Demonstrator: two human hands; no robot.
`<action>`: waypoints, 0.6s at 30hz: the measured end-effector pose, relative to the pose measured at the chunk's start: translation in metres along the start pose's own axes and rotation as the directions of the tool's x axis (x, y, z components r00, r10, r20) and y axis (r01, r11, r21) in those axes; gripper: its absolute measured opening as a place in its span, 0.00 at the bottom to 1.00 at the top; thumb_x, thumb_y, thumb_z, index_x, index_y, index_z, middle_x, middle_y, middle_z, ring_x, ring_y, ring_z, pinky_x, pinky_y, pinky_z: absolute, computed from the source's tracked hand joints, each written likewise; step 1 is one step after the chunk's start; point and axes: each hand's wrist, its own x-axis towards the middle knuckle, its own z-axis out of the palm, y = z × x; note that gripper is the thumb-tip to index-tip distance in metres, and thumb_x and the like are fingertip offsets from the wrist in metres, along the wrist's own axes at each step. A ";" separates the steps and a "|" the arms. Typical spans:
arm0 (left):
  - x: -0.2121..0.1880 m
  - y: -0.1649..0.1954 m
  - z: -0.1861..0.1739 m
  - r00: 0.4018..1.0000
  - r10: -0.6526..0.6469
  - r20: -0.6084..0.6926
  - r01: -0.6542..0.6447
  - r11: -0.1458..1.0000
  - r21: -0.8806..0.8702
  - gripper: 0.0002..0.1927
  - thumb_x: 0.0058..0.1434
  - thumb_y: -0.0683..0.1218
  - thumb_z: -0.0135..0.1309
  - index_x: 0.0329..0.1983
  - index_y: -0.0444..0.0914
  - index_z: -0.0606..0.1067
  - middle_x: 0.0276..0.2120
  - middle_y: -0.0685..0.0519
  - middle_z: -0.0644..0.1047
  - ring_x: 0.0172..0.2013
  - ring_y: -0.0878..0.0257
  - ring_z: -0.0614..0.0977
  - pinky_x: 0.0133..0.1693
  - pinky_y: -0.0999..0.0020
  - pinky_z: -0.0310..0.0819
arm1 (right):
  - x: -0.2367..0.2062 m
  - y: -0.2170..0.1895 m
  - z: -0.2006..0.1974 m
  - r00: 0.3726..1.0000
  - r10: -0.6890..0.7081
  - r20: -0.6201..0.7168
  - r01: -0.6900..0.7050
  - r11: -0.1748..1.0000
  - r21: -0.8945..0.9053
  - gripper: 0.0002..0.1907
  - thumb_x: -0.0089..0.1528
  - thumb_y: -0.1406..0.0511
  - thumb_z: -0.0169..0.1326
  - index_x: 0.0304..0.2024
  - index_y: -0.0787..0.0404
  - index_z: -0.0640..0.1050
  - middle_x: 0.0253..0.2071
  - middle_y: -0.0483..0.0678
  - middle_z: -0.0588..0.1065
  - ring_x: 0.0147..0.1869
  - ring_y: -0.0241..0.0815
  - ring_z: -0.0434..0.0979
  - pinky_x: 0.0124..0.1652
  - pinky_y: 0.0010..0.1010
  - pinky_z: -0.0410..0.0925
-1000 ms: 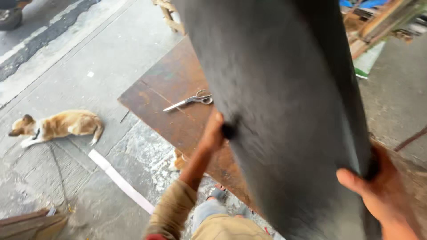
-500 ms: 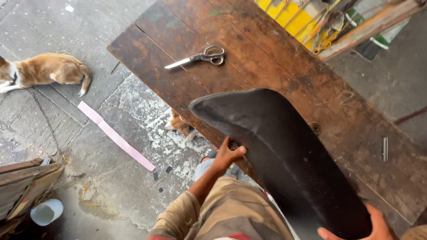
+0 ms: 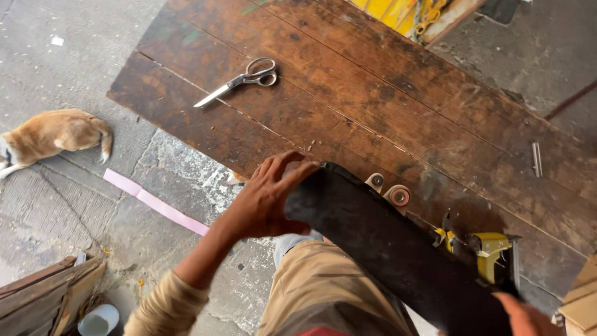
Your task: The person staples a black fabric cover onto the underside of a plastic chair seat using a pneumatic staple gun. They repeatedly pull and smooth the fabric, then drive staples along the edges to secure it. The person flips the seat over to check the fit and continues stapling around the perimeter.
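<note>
I see left hand (image 3: 268,198) gripping upper end of black sheet (image 3: 398,249); right hand (image 3: 527,316) holds lower end. Beyond left hand: worn wooden table (image 3: 398,106), scissors (image 3: 239,79). Left: concrete floor (image 3: 68,205), dog (image 3: 53,134), pink strip (image 3: 155,202).

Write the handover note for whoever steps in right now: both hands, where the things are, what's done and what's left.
Left hand: gripping the upper end of the black panel, fingers curled over its edge.
Right hand: at the panel's lower end, mostly out of frame; grip unclear.
Panel: held tilted at the near edge of the wooden table, over the lap.
Scissors lie untouched on the table's far side; a yellow tool sits near the right hand.
Done: panel brought to the table edge. Left: panel not yet laid flat.
</note>
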 end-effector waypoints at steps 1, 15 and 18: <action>0.006 -0.003 -0.003 0.997 0.019 0.077 -0.009 0.991 -0.131 0.51 0.39 0.55 0.73 0.66 0.33 0.67 0.60 0.36 0.69 0.56 0.36 0.73 0.55 0.48 0.69 | 0.003 -0.002 -0.010 0.996 -0.083 -0.042 0.080 0.995 -0.063 0.40 0.45 0.54 0.75 0.55 0.61 0.74 0.51 0.52 0.77 0.58 0.50 0.79 0.63 0.51 0.64; -0.055 0.001 0.201 0.911 -0.184 -0.368 0.153 0.982 -0.114 0.16 0.47 0.37 0.62 0.39 0.38 0.74 0.42 0.46 0.75 0.42 0.47 0.76 0.43 0.55 0.73 | 0.187 0.068 0.055 0.831 -0.393 -0.393 0.130 0.825 -0.550 0.27 0.60 0.52 0.69 0.52 0.50 0.69 0.54 0.41 0.69 0.67 0.41 0.71 0.70 0.49 0.49; -0.064 0.001 0.230 0.896 -0.241 -0.373 0.214 0.970 -0.113 0.16 0.47 0.36 0.62 0.38 0.38 0.73 0.41 0.45 0.74 0.40 0.45 0.74 0.42 0.54 0.71 | 0.189 0.074 0.088 0.814 -0.359 -0.457 0.094 0.857 -0.507 0.27 0.60 0.53 0.70 0.51 0.50 0.68 0.54 0.42 0.69 0.70 0.43 0.70 0.68 0.52 0.49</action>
